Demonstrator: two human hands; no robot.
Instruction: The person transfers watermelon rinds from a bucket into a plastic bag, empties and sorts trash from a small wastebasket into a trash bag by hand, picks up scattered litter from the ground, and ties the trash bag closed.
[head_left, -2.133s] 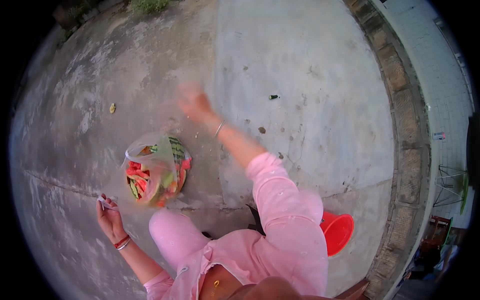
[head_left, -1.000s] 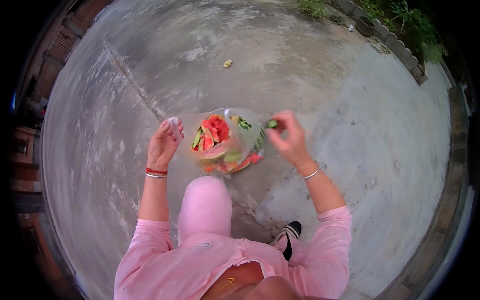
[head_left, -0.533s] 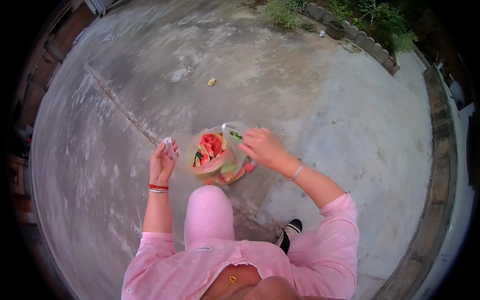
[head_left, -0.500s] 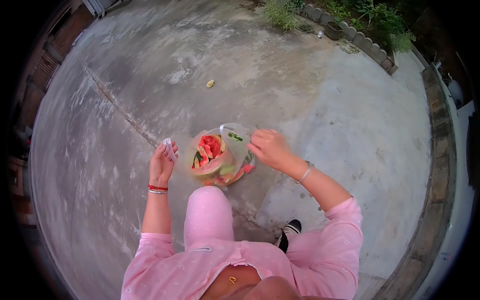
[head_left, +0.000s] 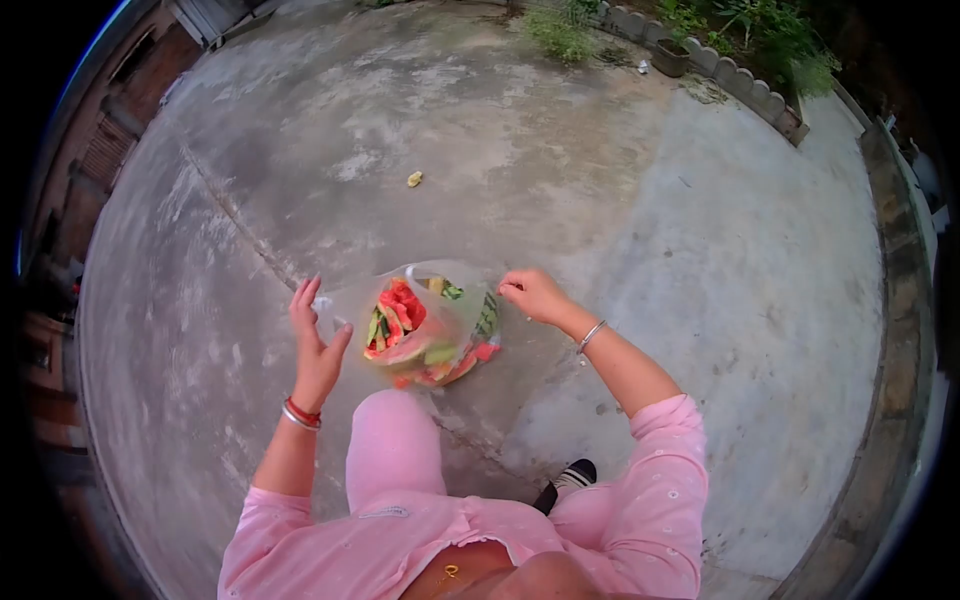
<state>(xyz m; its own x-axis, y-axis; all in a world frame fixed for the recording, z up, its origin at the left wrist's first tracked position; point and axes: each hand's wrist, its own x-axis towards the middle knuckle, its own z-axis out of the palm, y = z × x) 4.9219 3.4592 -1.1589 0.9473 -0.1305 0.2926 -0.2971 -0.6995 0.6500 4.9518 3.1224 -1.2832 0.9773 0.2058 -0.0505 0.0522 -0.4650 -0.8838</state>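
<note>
A clear plastic bag (head_left: 440,345) full of red and green watermelon pieces (head_left: 398,312) stands on the concrete in front of my knee. My left hand (head_left: 320,345) is at the bag's left side, thumb and fingers spread apart, with a bit of the bag's handle beside the thumb. At the bag's upper right, my right hand (head_left: 533,297) has its fingers pinched together. What those fingers hold, if anything, is too small to make out.
A small yellowish scrap (head_left: 415,179) lies on the concrete beyond the bag. Plants (head_left: 560,35) and a pot (head_left: 671,58) stand by a scalloped border at the upper right. My striped shoe (head_left: 572,478) is below and right of the bag.
My left hand has opened from its grip on the bag's handle. The green piece that my right hand held earlier no longer shows in it. My right hand has closed into a pinch beside the bag.
</note>
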